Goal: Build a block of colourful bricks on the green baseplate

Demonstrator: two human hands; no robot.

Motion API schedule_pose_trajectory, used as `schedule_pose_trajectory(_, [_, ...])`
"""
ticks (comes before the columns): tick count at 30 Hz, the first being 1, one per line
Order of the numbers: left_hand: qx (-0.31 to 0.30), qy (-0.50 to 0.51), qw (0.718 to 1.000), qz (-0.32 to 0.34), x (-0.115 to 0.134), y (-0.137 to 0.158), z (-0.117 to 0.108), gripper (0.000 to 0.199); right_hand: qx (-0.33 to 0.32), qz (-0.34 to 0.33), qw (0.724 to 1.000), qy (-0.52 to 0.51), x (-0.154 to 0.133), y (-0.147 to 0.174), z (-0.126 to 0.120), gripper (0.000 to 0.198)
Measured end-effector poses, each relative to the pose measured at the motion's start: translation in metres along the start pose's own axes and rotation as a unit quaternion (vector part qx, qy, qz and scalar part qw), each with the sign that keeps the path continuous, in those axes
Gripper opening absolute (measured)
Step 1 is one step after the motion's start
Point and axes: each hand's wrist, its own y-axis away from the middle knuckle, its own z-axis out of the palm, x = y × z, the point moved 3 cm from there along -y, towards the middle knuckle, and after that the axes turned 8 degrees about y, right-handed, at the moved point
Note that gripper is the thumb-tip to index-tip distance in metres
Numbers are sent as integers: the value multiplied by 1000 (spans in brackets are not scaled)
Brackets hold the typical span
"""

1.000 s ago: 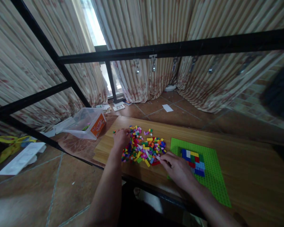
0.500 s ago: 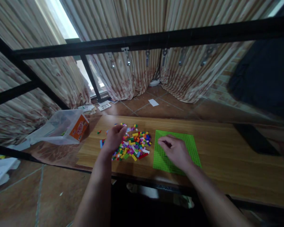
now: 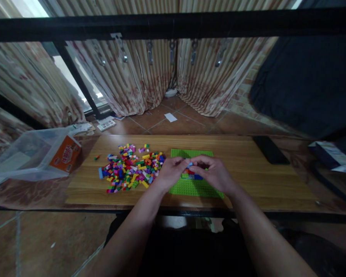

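Over the green studded baseplate (image 3: pixel 196 189), my left hand (image 3: pixel 170 173) and my right hand (image 3: pixel 217 175) meet fingertip to fingertip. A small light blue toy brick (image 3: pixel 189 165) shows between them, pinched by the fingers of both hands. Just beneath, a blue brick (image 3: pixel 198 177) and some red sit on the baseplate, partly covered by my fingers. Left of the baseplate, loose toy bricks of many colours (image 3: pixel 132 169) lie heaped on the wooden tabletop (image 3: pixel 248 184), close to my left wrist.
A black phone-like slab (image 3: pixel 270 149) lies at the table's back right. Beyond the left end stands a clear plastic bin (image 3: pixel 31 154) with an orange label. A dark metal bar (image 3: pixel 161 27) with hanging clips crosses above the far side. A box (image 3: pixel 333 156) is at far right.
My left hand has moved right from the brick pile to the baseplate and joined my right hand. The view has shifted right, and a light blue brick now shows between the fingers.
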Motion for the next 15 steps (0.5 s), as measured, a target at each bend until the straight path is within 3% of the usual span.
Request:
schedule_pose_trajectory(4, [18, -32, 999, 9, -6, -9, 6, 37, 23, -2, 999, 24, 13, 0, -13, 20])
schedule_pose_trajectory(8, [29, -117, 992, 25, -8, -13, -4, 33, 42, 27, 999, 19, 30, 3, -28, 21])
schedule_pose_trajectory(15, [0, -264, 964, -6, -9, -10, -13, 19, -58, 65, 992, 86, 30, 13, -18, 14])
